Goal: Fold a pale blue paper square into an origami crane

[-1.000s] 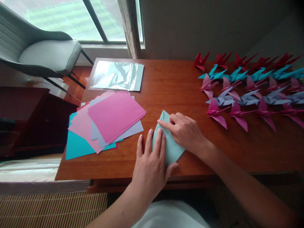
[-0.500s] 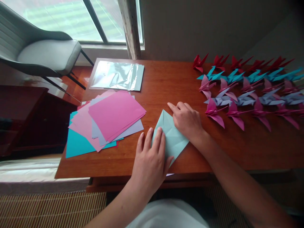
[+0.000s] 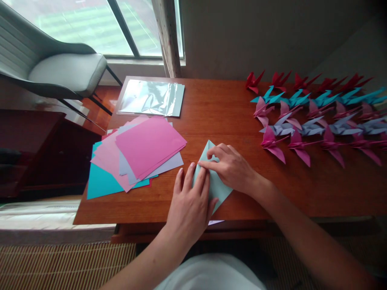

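A pale green sheet of origami paper (image 3: pixel 221 195), folded into a diamond with its point away from me, lies near the table's front edge. My left hand (image 3: pixel 190 201) rests flat on its left side, fingers stretched out and pressing it down. My right hand (image 3: pixel 231 167) reaches across the upper part of the paper. Its thumb and curled index finger are closed at a flap close to my left fingertips. The hands cover much of the paper, so the flap's edge is partly hidden.
Loose coloured sheets (image 3: pixel 151 145) are piled to the left on the wooden table (image 3: pixel 217 104). Behind them lies a clear packet of paper (image 3: pixel 148 96). Rows of folded paper cranes (image 3: pixel 298 129) stand at the right. A chair (image 3: pixel 66 72) is by the window.
My right hand has moved left and toward me, from the paper's upper right edge to its middle, bringing the right flap inward. My left hand has stayed in place.
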A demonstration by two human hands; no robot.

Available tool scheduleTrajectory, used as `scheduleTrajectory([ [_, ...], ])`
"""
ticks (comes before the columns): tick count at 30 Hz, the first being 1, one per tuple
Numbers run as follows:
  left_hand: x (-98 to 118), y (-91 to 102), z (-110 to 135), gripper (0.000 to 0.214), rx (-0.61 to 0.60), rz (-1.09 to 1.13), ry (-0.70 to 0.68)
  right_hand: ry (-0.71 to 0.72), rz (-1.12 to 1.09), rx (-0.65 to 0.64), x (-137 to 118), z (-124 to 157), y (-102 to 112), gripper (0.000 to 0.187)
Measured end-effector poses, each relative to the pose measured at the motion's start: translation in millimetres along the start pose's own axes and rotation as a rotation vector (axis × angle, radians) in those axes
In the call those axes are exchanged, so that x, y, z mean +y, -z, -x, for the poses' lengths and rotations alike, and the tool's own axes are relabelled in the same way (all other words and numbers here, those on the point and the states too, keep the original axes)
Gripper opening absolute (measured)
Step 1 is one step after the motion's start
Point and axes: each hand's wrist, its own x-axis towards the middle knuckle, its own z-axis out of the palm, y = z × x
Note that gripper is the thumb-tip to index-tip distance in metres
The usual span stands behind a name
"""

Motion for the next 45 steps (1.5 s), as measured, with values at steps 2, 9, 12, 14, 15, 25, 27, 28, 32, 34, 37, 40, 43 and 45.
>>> scheduleTrajectory([
  [2, 0.1, -0.1, 0.0, 0.06, 0.001, -0.01, 0.0, 0.013, 0.008, -0.004, 4.9, -1.1, -1.0, 0.035],
  [9, 1.5, 2.2, 0.9, 0.059, 0.015, -0.01, 0.0, -0.212, 0.144, 0.006, 24.3, -12.3, 4.6, 0.038],
  [12, 0.9, 3.6, 0.4, 0.059, 0.033, 0.026, -0.006, -0.335, 0.183, 0.022, 29.1, -16.2, 5.7, 0.037],
  [14, -2.3, 3.5, -0.6, 0.055, 0.063, 0.063, -0.012, -0.386, 0.189, 0.032, 30.4, -15.9, 5.1, 0.037],
  [15, -5.1, 3.1, -1.4, 0.051, 0.087, 0.083, -0.014, -0.403, 0.177, 0.04, 30.6, -14.7, 4.7, 0.037],
  [25, -37.9, 6.7, -23.1, 0.033, 0.323, 0.601, 0.054, -0.268, -0.388, 0.105, 16.9, 7.3, 23.8, 0.038],
  [27, -41.1, 11.1, -29.6, 0.031, 0.314, 0.708, 0.1, -0.286, -0.464, 0.11, 13.3, 10.6, 27.8, 0.029],
  [28, -42.8, 12.5, -32.9, 0.032, 0.309, 0.759, 0.125, -0.316, -0.496, 0.119, 11.8, 12.3, 28.8, 0.023],
  [32, -48.8, 12.7, -43.2, 0.046, 0.309, 0.824, 0.138, -0.536, -0.519, 0.212, 8.4, 19.4, 26.5, 0.007],
  [34, -49.0, 12.0, -45.3, 0.048, 0.412, 0.623, 0.124, -0.587, -0.494, 0.241, 7.6, 22.6, 23.9, 0.008],
  [37, -44.2, 12.5, -44.3, 0.042, 0.533, 0.271, 0.059, -0.576, -0.442, 0.236, 7.3, 25.6, 20.6, 0.009],
  [40, -37.7, 11.3, -42.2, 0.028, 0.457, 0.128, -0.06, -0.555, -0.38, 0.212, 7.8, 27.4, 17.4, 0.009],
  [43, -34.5, 6.8, -42.8, 0.019, 0.306, 0.026, -0.109, -0.543, -0.302, 0.197, 8.1, 29.2, 14.3, 0.009],
  [45, -34.2, 3.8, -44.3, 0.021, 0.23, -0.031, -0.095, -0.542, -0.267, 0.19, 7.2, 30.7, 13.2, 0.008],
])
